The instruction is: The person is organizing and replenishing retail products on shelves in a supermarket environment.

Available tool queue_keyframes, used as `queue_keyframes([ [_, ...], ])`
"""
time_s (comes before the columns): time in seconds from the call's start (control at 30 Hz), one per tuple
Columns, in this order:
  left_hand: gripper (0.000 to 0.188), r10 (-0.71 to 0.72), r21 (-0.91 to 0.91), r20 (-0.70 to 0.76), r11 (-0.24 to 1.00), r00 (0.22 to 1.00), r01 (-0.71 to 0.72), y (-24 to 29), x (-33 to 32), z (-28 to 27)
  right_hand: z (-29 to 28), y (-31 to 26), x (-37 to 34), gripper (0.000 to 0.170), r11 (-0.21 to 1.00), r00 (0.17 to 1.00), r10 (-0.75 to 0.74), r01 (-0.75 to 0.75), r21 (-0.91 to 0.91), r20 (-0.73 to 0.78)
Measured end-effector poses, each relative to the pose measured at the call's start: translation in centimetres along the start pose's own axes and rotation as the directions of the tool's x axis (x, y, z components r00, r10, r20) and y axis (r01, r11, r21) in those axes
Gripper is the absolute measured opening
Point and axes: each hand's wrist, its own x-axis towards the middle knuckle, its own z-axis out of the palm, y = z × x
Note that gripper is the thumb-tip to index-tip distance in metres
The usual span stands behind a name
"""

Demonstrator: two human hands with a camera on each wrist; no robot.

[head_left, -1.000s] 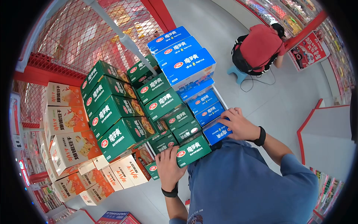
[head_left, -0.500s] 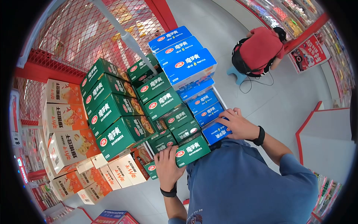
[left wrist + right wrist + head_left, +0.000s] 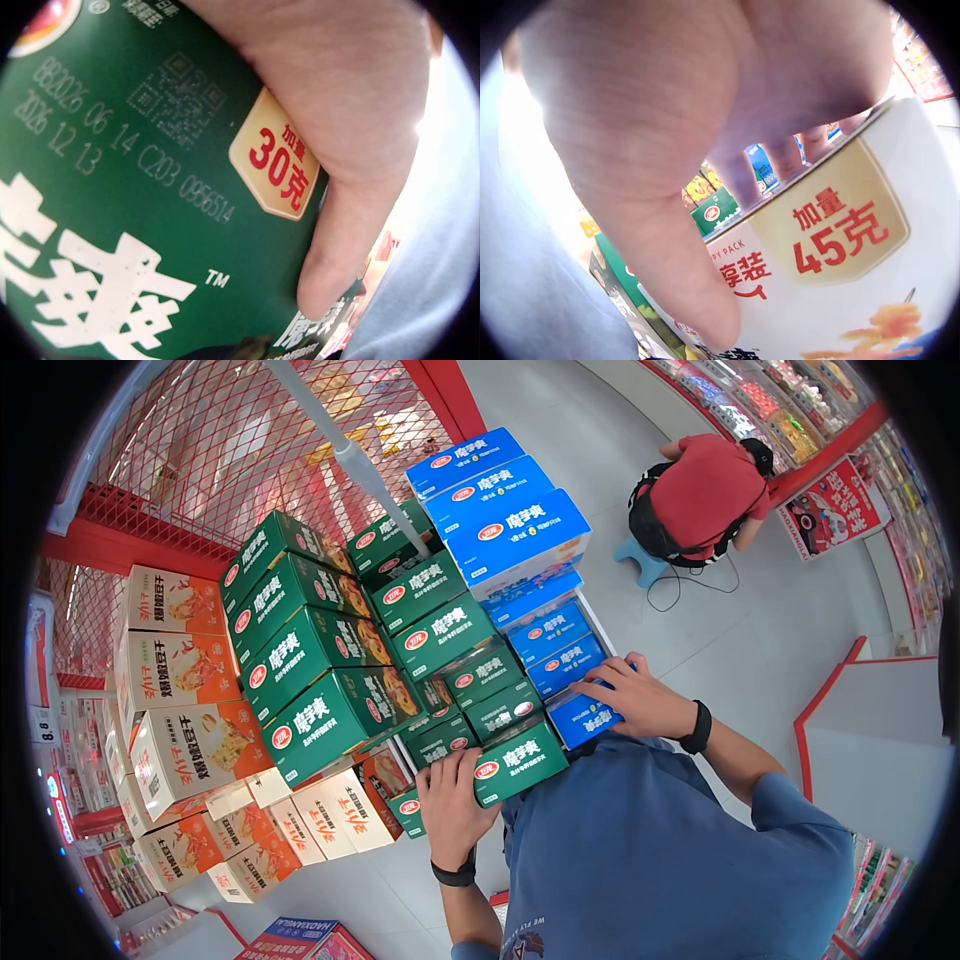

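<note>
At the front of the stacked display, my left hand (image 3: 456, 807) grips a green snack box (image 3: 521, 764) near its left end. In the left wrist view its thumb (image 3: 330, 277) lies along the edge of that box, beside printed dates and a code. My right hand (image 3: 640, 697) holds a blue snack box (image 3: 582, 719) at the front of the blue column. The right wrist view shows the thumb (image 3: 705, 300) on this box's white face (image 3: 840, 277), with the fingers over the top edge. Both boxes sit close against my shirt.
Tall green boxes (image 3: 325, 725) stand to the left, orange-and-white boxes (image 3: 205, 750) beyond them. Blue boxes (image 3: 520, 530) are piled higher at the back. A pale pole (image 3: 375, 485) rises beside a red mesh panel (image 3: 250, 450). A person in red (image 3: 695, 495) crouches by shelves at right.
Both hands stay on the same boxes. The head view has shifted slightly, so the stacks and the crouching person appear a little further right.
</note>
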Motion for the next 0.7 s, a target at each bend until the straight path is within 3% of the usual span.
queue_keyframes([
  [0.2, 0.064, 0.005, -0.019, -0.008, 1.000, 1.000, -0.005, -0.2, 0.1, 0.1, -2.1, -0.9, 0.1, 0.076, 0.998, 0.998, -0.052, 0.053, 0.047, -0.023],
  [0.4, 0.067, 0.016, -0.005, 0.006, 1.000, 1.000, -0.016, -0.3, 0.5, -0.2, -5.0, -4.4, 1.9, 0.071, 0.953, 0.962, -0.268, 0.272, 0.133, -0.047],
  [0.5, 0.069, 0.020, -0.004, 0.022, 1.000, 1.000, -0.020, -0.3, 0.7, -0.4, -4.2, -5.8, 3.8, 0.070, 0.930, 0.935, -0.354, 0.349, 0.111, 0.031],
  [0.53, 0.070, 0.022, -0.005, 0.024, 1.000, 0.999, -0.022, -0.3, 0.8, -0.5, -3.8, -6.2, 4.5, 0.074, 0.916, 0.916, -0.402, 0.402, 0.004, 0.014],
  [0.7, 0.071, 0.013, -0.026, 0.034, 1.000, 0.999, -0.012, -0.5, 0.9, -0.5, -1.5, -7.4, 6.9, 0.074, 0.907, 0.911, -0.383, 0.403, -0.123, 0.156],
])
